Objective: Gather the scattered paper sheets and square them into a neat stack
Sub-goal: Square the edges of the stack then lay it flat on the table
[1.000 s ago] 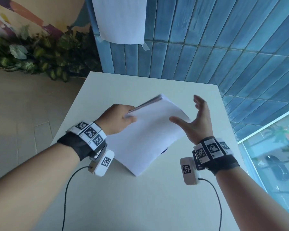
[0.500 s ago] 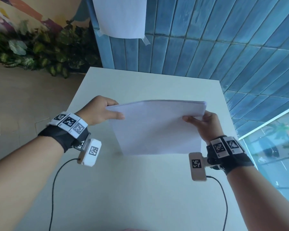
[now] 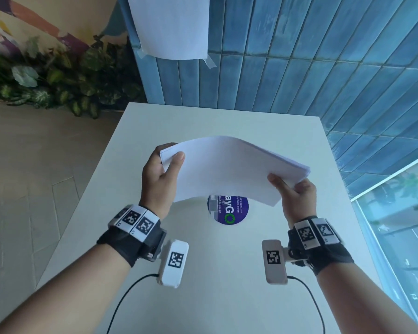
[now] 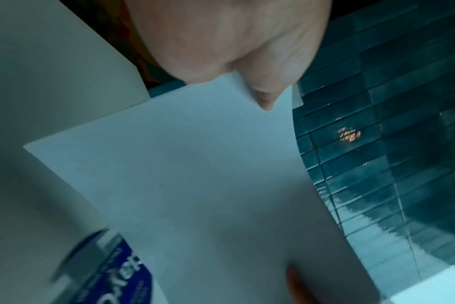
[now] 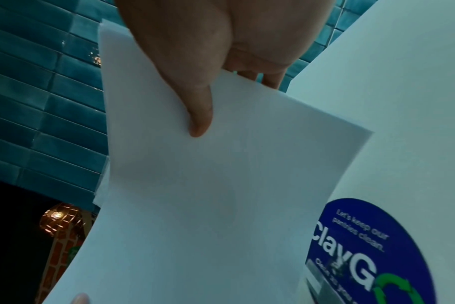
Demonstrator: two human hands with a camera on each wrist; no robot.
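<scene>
The left hand (image 3: 161,174) pinches the upper-left corner of the stack (image 3: 227,169), thumb on top and the other fingers curled beneath. The right hand (image 3: 297,196) pinches the lower-right side the same way, its thumb (image 5: 198,115) lying flat on the top sheet. Between the two grips the stack arches upward in the middle of the frame, held clear of the bench (image 3: 203,297) and above a round blue sticker (image 3: 229,212).

The sheets look gathered; what remains, I judge, is truing the edges. The right-hand edge still shows slightly stepped layers. To do it well, ease both pinches so the sheets can slide, stand the stack on one long edge and tap it on the bench, then turn it and tap a short edge. Too tight a grip would lock the offsets in; too loose and the arch could spill sheets out.

Behind, another paper (image 3: 171,25) is taped to the blue tiled wall (image 3: 323,68).
</scene>
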